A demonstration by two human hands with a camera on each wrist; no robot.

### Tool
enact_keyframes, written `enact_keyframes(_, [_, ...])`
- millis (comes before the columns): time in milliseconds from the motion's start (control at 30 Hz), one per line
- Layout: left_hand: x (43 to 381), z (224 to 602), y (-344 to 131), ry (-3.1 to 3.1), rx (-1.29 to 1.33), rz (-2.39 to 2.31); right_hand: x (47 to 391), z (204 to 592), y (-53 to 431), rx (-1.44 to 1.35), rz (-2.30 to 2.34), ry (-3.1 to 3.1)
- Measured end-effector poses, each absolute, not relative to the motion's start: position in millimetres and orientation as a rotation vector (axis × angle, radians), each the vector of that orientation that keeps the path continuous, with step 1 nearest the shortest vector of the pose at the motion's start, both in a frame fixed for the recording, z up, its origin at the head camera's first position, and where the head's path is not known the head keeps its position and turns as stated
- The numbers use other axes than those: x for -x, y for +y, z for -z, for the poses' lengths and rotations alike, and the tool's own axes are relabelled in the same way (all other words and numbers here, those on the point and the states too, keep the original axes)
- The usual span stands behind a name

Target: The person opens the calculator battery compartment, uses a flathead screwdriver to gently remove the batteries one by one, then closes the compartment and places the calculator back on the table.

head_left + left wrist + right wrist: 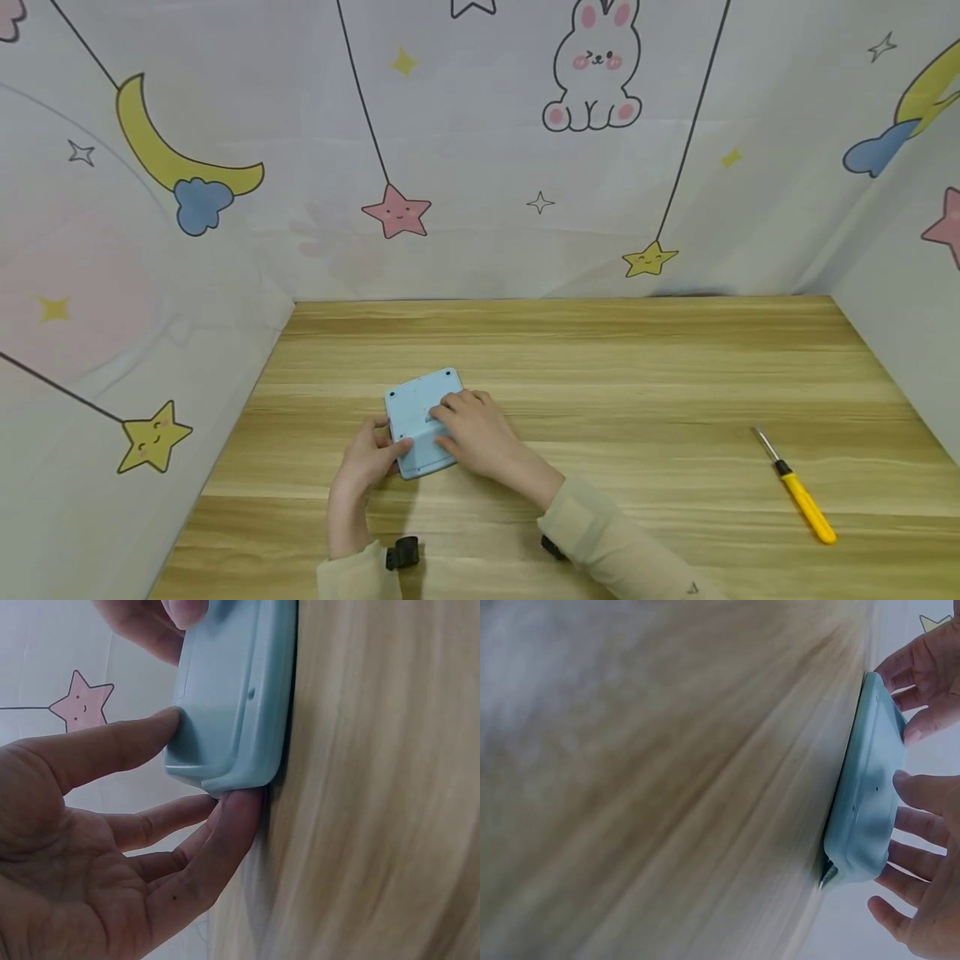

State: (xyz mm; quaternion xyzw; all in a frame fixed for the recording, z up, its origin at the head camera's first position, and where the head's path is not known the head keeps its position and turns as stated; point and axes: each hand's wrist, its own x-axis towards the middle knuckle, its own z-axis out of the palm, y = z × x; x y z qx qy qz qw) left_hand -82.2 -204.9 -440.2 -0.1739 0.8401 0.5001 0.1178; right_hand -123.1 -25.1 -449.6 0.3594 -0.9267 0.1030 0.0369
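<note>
A light blue calculator lies face down on the wooden table, with small dark dots at its corners. My left hand grips its near left edge, thumb on the back and fingers against the side. In the left wrist view the fingertips reach low at the calculator's edge, close to the wood. Over the right part of the back rests my right hand, fingertips near a small latch mark in the middle. The right wrist view has its thumb and loosely spread fingers touching the calculator.
A screwdriver with a yellow handle lies far to the right on the wooden table. White cloth walls with printed stars, moons and a rabbit stand behind and at both sides.
</note>
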Motion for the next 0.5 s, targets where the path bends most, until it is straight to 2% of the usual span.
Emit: enact_keyframes(500, [81.7, 442.0, -204.9, 2.471, 0.505, -1.457, 124.5, 450.3, -27.8, -1.152, -0.145, -2.769])
